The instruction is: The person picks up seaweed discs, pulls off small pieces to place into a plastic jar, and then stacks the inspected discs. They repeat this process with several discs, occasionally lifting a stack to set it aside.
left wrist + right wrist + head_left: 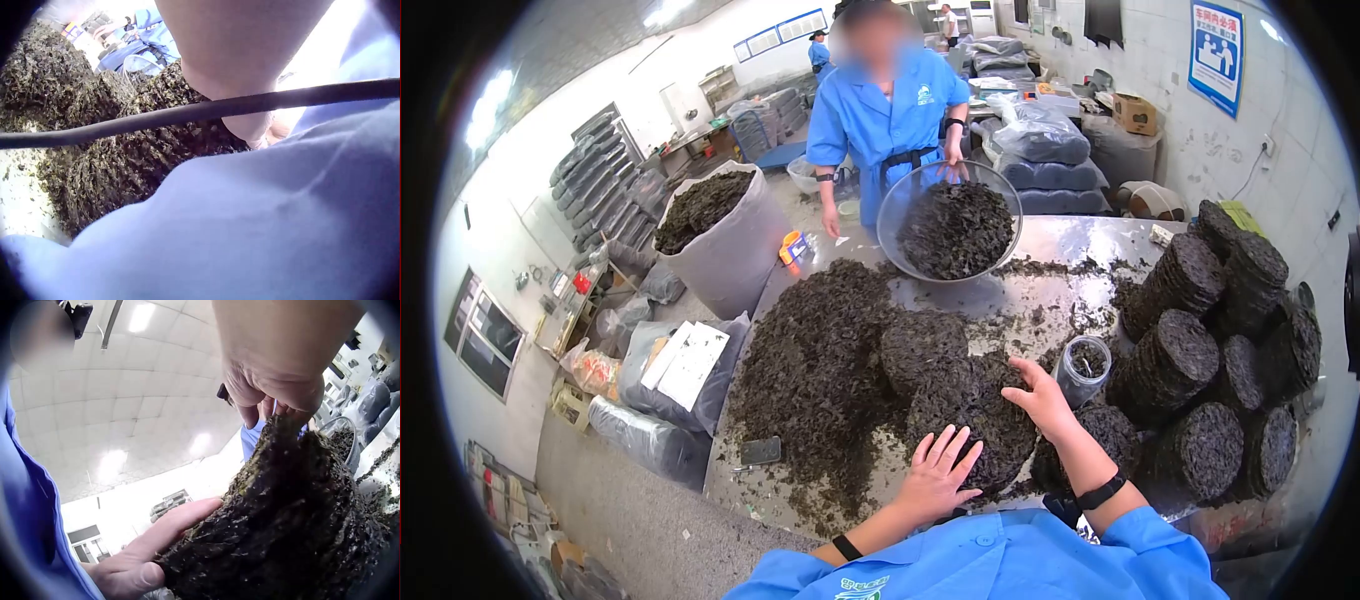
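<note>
A round stack of dark, flaky seaweed-like sheets stands near the front of the metal table. My left hand rests on its near left side, fingers straight and spread. My right hand is at its right edge, thumb and fingers apart. In the right wrist view, the right hand's fingertips meet the top edge of the stack, some partly hidden behind it. A second round stack stands just beyond. The left wrist view shows mostly forearm, strap and sleeve.
Loose dark flakes form a heap on the left, near a phone. A clear jar stands before several finished-looking stacks. Opposite, a person holds a large bowl of flakes. A big sack stands beyond the table's left edge.
</note>
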The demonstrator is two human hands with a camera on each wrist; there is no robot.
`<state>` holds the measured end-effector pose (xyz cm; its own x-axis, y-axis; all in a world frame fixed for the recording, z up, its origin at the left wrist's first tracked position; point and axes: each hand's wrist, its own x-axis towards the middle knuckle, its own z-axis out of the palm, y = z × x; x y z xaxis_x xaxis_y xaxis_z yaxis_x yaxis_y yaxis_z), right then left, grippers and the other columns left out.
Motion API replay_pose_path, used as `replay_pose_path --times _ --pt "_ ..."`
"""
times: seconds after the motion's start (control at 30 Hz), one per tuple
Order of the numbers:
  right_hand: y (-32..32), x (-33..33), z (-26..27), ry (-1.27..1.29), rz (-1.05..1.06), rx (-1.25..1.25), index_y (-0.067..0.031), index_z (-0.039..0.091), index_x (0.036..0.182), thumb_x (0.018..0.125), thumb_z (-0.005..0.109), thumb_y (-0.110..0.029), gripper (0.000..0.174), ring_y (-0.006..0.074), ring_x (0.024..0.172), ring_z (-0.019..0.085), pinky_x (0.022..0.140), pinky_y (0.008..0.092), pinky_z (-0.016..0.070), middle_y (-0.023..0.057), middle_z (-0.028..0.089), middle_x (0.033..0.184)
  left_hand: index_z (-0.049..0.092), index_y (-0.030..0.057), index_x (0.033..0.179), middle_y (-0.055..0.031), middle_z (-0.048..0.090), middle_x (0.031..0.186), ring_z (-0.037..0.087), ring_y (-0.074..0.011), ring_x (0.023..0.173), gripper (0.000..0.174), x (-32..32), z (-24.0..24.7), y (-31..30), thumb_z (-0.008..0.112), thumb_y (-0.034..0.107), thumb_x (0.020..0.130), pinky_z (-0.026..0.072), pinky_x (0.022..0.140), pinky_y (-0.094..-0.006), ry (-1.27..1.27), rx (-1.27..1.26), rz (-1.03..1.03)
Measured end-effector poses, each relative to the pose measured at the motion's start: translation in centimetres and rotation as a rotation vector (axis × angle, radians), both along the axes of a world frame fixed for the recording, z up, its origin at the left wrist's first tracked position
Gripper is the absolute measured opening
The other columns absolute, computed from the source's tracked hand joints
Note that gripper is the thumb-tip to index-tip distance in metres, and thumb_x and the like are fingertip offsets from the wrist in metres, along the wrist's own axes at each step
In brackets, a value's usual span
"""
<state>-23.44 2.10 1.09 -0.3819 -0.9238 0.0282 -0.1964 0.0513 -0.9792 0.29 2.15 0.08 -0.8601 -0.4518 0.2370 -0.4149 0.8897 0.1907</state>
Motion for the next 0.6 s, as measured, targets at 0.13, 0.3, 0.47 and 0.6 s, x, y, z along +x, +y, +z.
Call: replay_pose_path --times 0.13,0.3,0.47,0.6 --pt "0.5 -0.2 0.2 0.034 0.1 0.089 0.0027 0.046 0.126 0.078 0.066 -0.002 0.052 0.0151 0.102 0.053 0.092 0.0292 0.042 0.0079 0.057 0.114 0.043 0.0119 0.134 -0.0155 0.03 0.143 0.025 -0.0323 0.134 0.076 0.2 0.7 -0.3 0.064 0.053 0.074 0.0177 0.109 -0.0491 0.028 0.016 -0.036" --pt "0.7 0.3 2.1 -0.434 0.05 -0.049 0.0018 0.047 0.123 0.078 0.066 0.0 0.049 0.0136 0.1 0.054 0.09 0.0284 0.0428 0.0053 0.058 0.11 0.034 0.0022 0.137 -0.0204 0.027 0.144 0.024 -0.0363 0.135 0.09 1.9 3.7 -2.1 0.06 0.061 0.075 0.017 0.11 -0.0495 0.174 0.041 0.036" --pt "0.6 0.5 2.2 -0.489 0.002 -0.188 0.0013 0.047 0.123 0.081 0.066 -0.002 0.047 0.0126 0.1 0.054 0.09 0.028 0.0429 0.0048 0.058 0.111 0.023 0.0011 0.142 -0.0168 0.028 0.145 0.032 -0.0323 0.132 0.084 2.8 2.7 -5.5 0.072 0.029 0.078 0.0298 0.106 -0.0444 0.835 0.777 0.292" --pt "0.7 1.6 2.9 -0.559 -0.017 -0.263 0.0007 0.047 0.123 0.081 0.065 -0.001 0.046 0.0127 0.1 0.054 0.091 0.0282 0.043 0.0046 0.058 0.112 0.033 0.0026 0.137 -0.0122 0.043 0.135 0.044 -0.0254 0.123 0.065 2.3 3.2 -5.6 0.067 0.02 0.084 0.0365 0.102 -0.0427 1.227 1.618 0.221"
